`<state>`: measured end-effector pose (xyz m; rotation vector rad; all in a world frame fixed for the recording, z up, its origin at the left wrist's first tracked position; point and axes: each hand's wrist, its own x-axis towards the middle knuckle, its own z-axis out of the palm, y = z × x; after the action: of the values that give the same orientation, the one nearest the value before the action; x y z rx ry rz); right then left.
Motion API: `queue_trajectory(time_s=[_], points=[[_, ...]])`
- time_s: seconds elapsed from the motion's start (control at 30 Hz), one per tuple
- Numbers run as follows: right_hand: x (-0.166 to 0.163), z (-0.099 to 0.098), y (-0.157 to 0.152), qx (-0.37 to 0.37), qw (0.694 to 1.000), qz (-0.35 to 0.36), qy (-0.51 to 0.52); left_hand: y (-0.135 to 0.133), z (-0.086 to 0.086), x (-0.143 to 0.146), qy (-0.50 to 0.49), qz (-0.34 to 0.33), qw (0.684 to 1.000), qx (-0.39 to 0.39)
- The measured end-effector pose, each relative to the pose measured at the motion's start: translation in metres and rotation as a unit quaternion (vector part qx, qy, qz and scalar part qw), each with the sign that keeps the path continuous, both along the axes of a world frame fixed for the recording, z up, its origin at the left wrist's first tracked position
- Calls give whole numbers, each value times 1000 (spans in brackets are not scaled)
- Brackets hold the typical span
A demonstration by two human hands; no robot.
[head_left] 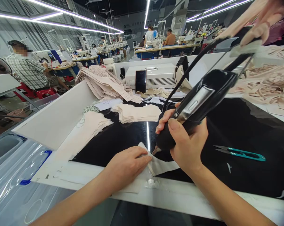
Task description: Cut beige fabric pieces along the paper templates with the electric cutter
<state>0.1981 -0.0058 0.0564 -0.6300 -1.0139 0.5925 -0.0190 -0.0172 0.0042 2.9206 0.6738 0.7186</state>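
My right hand (pixel 190 146) is wrapped round a black corded hand-held tool (pixel 203 94) with a silver metal plate on its side. It holds the tool tilted up to the right, above the black table surface (pixel 240 125). My left hand (pixel 125 168) is at the table's front edge, its fingers bent together and pressed on a pale fabric piece (pixel 164 167). Part of the fabric is hidden beneath that hand. At the right lie thread snips (pixel 240 153) with teal handles, apart from both hands.
Cream fabric stacks (pixel 138 112) lie behind my hands, with more cut pieces (pixel 91 127) to the left. A phone (pixel 141 81) leans on a white box (pixel 153 75). Another person's hand (pixel 256 34) reaches in at top right, by a fabric heap (pixel 269 75). White panels (pixel 54 116) border the table.
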Motion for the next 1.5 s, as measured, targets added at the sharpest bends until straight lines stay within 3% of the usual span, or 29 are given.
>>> queue_trajectory(time_s=[0.33,0.67,0.93,1.5], points=[[-2,-5,1,12,1000,-17,-9,-1,0,-2,31,11,999,-4],[29,3,-22,-2,999,-37,9,-1,11,6,-7,-1,1000,29],[39,-1,-37,-13,998,-68,-5,-13,1,25,11,12,1000,-15],[35,-2,-35,-6,998,-68,-11,-20,-10,16,-17,-4,1000,10]])
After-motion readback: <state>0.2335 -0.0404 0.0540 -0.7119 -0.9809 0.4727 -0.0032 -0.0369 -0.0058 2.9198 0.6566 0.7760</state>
